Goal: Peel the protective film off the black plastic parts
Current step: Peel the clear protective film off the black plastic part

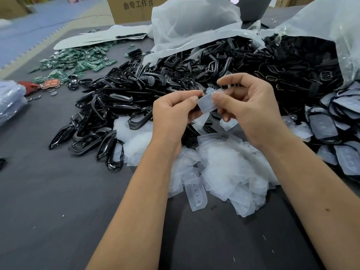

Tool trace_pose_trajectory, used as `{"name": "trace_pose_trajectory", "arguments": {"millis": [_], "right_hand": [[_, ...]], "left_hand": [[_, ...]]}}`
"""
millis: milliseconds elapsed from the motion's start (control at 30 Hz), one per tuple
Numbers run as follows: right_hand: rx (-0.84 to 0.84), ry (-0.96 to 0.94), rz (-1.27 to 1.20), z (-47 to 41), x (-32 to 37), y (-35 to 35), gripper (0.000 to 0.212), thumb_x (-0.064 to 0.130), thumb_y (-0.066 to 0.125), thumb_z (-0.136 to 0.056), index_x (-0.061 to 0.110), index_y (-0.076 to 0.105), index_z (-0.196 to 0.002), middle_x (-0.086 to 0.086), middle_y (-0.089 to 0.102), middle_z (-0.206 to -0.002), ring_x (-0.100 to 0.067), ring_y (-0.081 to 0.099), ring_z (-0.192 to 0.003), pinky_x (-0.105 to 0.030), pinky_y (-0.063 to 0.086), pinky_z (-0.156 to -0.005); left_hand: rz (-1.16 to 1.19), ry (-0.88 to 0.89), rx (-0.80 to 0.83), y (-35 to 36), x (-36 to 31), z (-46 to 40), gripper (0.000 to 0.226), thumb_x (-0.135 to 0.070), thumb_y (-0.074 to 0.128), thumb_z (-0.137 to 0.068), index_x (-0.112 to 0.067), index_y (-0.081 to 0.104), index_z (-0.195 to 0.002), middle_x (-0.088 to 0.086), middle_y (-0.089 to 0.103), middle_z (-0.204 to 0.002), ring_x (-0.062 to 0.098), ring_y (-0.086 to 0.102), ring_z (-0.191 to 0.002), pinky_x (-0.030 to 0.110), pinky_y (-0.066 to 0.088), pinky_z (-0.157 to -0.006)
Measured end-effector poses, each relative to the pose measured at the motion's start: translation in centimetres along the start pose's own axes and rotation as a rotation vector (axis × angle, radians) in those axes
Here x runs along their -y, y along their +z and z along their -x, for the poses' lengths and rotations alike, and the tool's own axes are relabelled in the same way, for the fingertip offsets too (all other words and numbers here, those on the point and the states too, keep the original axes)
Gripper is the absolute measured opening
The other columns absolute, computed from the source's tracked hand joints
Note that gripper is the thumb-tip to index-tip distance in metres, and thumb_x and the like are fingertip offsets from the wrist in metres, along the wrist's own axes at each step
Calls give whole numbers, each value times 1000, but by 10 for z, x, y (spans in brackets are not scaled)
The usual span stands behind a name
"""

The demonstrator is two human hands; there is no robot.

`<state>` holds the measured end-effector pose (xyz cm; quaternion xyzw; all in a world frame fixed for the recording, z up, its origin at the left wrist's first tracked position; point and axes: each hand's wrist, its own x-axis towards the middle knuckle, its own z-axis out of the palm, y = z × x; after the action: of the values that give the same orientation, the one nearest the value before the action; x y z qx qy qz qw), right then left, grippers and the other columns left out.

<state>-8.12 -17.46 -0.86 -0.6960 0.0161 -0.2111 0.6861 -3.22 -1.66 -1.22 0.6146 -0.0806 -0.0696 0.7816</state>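
While the left hand [171,112] pinches the black part [195,114], the right hand [247,106] pinches its film [207,103]; peeling is underway, and next comes a steady pull apart.

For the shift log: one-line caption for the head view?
Both hands, left hand and right hand, pinch a filmed part above discarded films.

Green circuit boards [78,61] lie scattered on the grey table [48,201], a cardboard box [132,10] behind.
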Motion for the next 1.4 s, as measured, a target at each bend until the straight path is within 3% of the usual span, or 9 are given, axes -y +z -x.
{"name": "trace_pose_trajectory", "arguments": {"millis": [133,300,433,633,733,900,1133,1400], "right_hand": [[-51,-20,89,0,-2,5,14,7,84,-86,7,70,-85,-10,75,-71,-19,66,-57,-26,51,-50],[-109,12,113,1,-3,10,17,11,84,-86,13,70,-76,0,72,-65,-13,63,-54,-22,50,-49],[-128,62,93,2,-3,13,16,11,83,-87,7,69,-80,-6,72,-70,-15,62,-53,-24,49,-46],[-193,46,100,2,-4,15,19,7,81,-88,6,64,-80,-11,70,-71,-24,67,-56,-26,50,-45],[-215,29,118,1,-6,13,19,7,82,-87,7,65,-79,-9,71,-71,-18,67,-55,-24,51,-46],[-212,4,150,0,-7,10,20,9,82,-86,12,65,-76,-3,71,-65,-16,67,-51,-24,52,-46],[-263,-48,240,1,-8,12,23,17,81,-86,18,63,-73,-5,70,-65,-18,63,-43,-27,51,-44],[-294,-87,256,2,-11,13,22,16,79,-86,9,62,-75,-9,70,-69,-20,66,-49,-31,55,-45]], "left_hand": [[29,-18,13,-2,1,-2,22,1,55,-100,1,78,-101,20,77,-100,22,74,-89,25,59,-73],[11,-11,92,-2,2,-2,26,7,53,-98,-2,77,-104,20,77,-104,27,75,-95,30,60,-79],[25,-4,141,0,1,1,30,8,51,-99,-4,77,-105,19,76,-106,21,74,-92,27,60,-78],[107,-51,170,2,-2,2,29,2,46,-103,3,74,-111,22,75,-108,27,75,-94,31,61,-78],[87,-76,127,2,-2,1,26,-2,50,-104,3,74,-111,22,76,-105,26,75,-86,31,62,-75],[-38,0,127,1,3,1,18,6,64,-95,-4,77,-104,1,76,-78,14,73,-76,28,61,-74],[15,-5,127,1,4,0,20,11,68,-91,-3,76,-103,4,75,-79,16,72,-77,26,60,-74],[62,-60,95,7,7,2,15,6,69,-92,-2,76,-103,6,76,-78,14,73,-75,27,61,-74]]}}
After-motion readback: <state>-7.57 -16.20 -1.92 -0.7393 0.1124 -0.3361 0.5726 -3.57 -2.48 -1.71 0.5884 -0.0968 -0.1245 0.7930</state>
